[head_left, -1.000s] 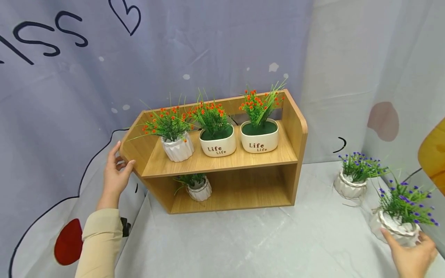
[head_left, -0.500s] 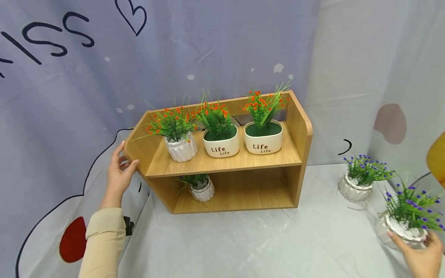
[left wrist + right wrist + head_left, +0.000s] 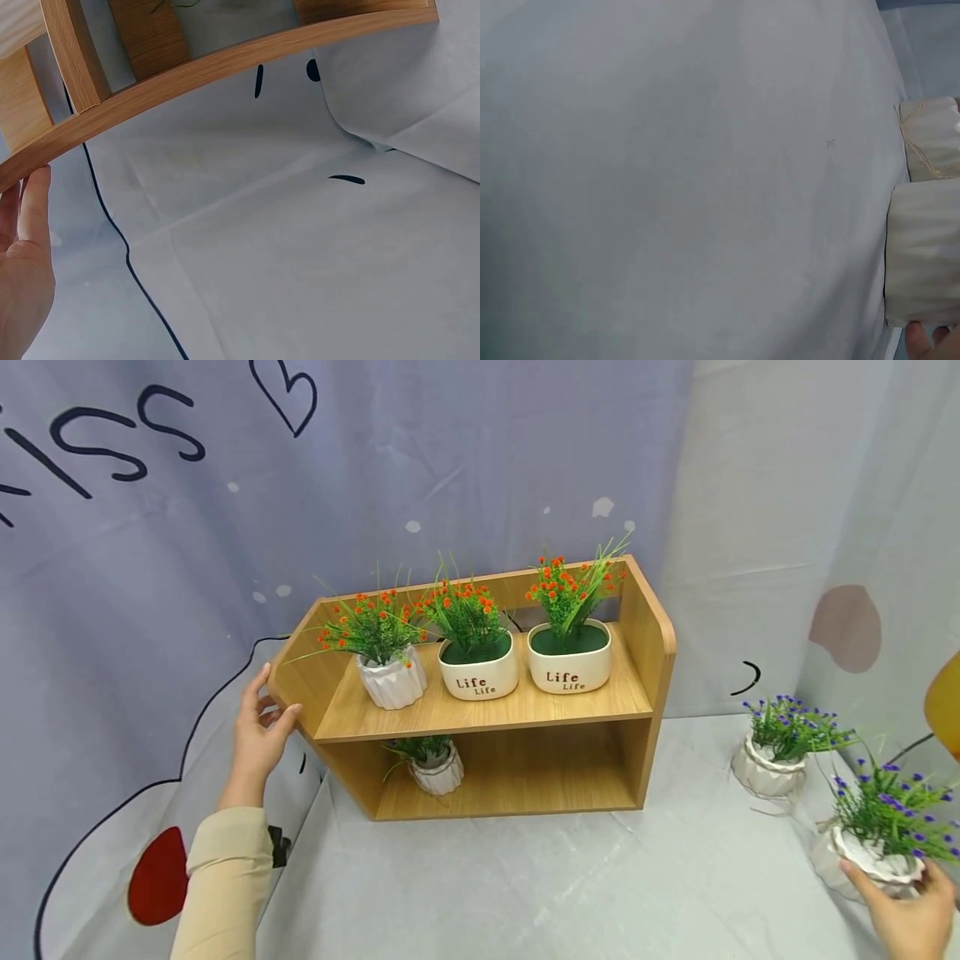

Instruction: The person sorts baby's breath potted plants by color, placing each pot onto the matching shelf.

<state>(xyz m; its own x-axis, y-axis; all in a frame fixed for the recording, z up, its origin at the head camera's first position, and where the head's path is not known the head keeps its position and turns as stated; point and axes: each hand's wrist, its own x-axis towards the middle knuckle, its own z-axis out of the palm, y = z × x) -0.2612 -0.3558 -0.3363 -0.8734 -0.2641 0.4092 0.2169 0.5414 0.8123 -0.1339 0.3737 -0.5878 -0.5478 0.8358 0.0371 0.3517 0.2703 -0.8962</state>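
At the wooden shelf [image 3: 480, 727], my left hand [image 3: 258, 735] touches the front edge of the left side panel with fingertips and thumb. The left wrist view shows straight fingers [image 3: 36, 206] against that edge. At far right, my right hand [image 3: 911, 910] grips a white potted plant with purple flowers [image 3: 870, 864], thumb on the near side of the pot. Another purple-flowered potted plant [image 3: 768, 768] stands just behind it. In the right wrist view only fingertips [image 3: 916, 337] show at the held pot [image 3: 922, 259].
On the upper board stand an orange-flowered plant in a white ridged pot [image 3: 392, 681] and two oval "Life" planters [image 3: 480, 677]. A small white potted plant [image 3: 437, 770] sits at the left of the lower compartment. Printed curtain [image 3: 487, 460] hangs behind.
The head view has swung slightly left, so everything appears shifted to the right. Both hands keep their places on the shelf and the potted plant.
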